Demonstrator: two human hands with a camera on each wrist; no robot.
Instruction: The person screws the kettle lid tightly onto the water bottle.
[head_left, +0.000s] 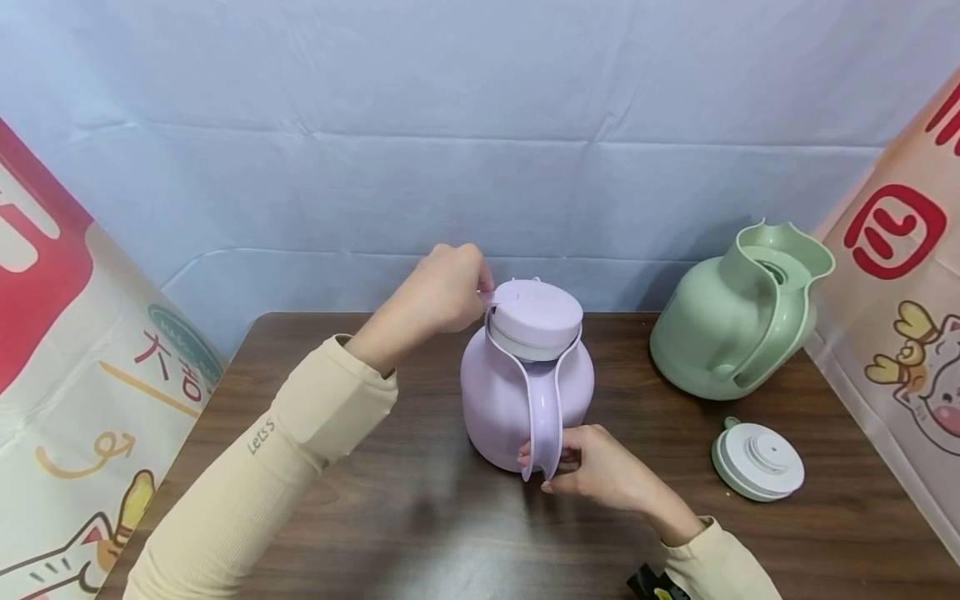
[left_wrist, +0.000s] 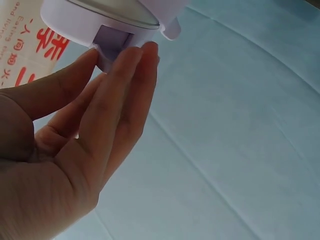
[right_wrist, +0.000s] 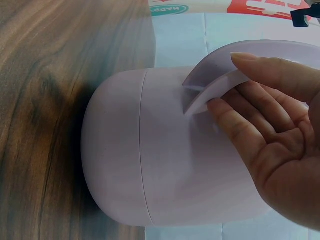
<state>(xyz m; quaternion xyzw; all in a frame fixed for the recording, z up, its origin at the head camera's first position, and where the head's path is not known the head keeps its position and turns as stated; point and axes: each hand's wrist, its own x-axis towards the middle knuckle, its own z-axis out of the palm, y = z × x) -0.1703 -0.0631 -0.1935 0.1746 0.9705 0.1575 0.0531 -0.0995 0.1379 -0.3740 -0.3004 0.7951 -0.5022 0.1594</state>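
Note:
A light purple jug (head_left: pixel 487 400) stands upright on the table, its handle (head_left: pixel 546 412) facing me. Its lid (head_left: pixel 540 317) sits at the mouth with the white lower part showing above the rim; whether it is fully seated I cannot tell. My left hand (head_left: pixel 447 287) pinches the small tab at the lid's left side. In the left wrist view the thumb and fingertips meet on that tab (left_wrist: pixel 106 59) below the lid (left_wrist: pixel 132 11). My right hand (head_left: pixel 603 468) holds the lower part of the handle, with thumb and fingers around it in the right wrist view.
A green jug (head_left: pixel 693 333) without its lid stands at the back right of the wooden table (head_left: pixel 360 517). In front of it lies a green and white lid (head_left: pixel 761 462), white side up. A pale cloth (head_left: pixel 360 192) hangs behind, with printed sheets (head_left: pixel 907 333) at both sides.

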